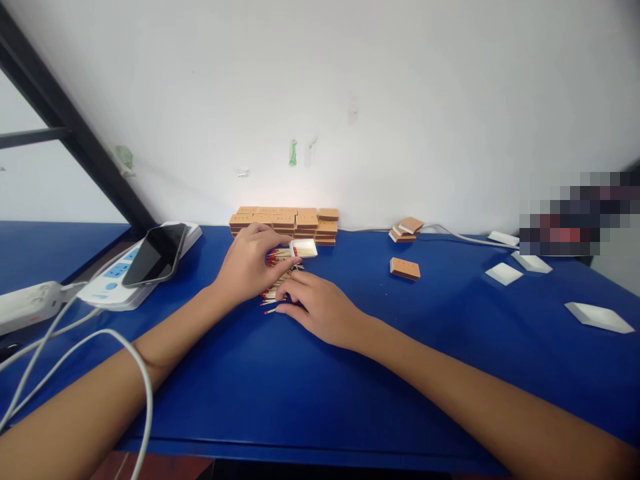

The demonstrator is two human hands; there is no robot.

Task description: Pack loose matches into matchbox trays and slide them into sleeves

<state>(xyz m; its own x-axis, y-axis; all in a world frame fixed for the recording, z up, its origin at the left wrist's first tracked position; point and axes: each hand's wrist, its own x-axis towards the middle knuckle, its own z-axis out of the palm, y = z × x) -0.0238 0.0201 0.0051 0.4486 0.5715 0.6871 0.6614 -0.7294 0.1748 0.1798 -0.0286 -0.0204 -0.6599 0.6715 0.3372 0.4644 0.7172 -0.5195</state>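
My left hand point(250, 263) is curled around the near end of a small white matchbox tray point(311, 244), thumb below and forefinger above. Several red-tipped matches lie inside that tray. Under and between my hands spreads a loose heap of matches point(273, 293) on the blue table. My right hand point(325, 308) is bent over the heap's right side, its thumb and forefinger pinched at a match point(270, 311) near the front. Part of the heap is hidden by my fingers. Just behind my left hand stands a stacked row of orange-brown matchboxes point(283, 219) against the wall.
Right of the stack lie a small pile of matchboxes point(407, 229) and a single matchbox point(406, 269). Several empty white trays point(504, 273) are scattered at the far right. To the left, a phone point(156, 253) rests on a power strip point(113, 290), with white cables point(147, 393) crossing near my forearm.
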